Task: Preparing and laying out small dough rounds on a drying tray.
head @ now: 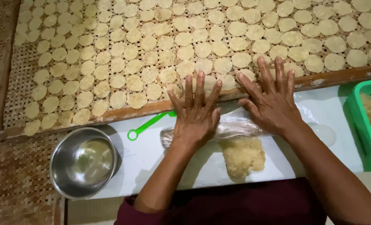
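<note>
Under our palms lies a plastic-wrapped roller (235, 125), a long cylinder sheathed in clear, crinkled film, lying crosswise on the white tabletop (152, 158) just in front of the tray's wooden edge. We judge it stiff and fairly light, but slick because of the film, so it is best handled with flat palms near its two ends rather than pinched. Our left hand (196, 112) and right hand (271, 100) both lie spread wide, fingers straight, pressing down on it and grasping nothing. Just below the roller sits a lump of pale dough (244, 156), coarse, moist and soft-looking, likely sticky and easy to tear. A green plastic tool (148, 125) with a ring end lies to the left, near a shiny steel bowl (83, 162). Beyond, a woven bamboo tray (23, 79) carries rows of thin, round dough discs (135, 66). A green tub (360, 112) at the right holds more dough.
</note>
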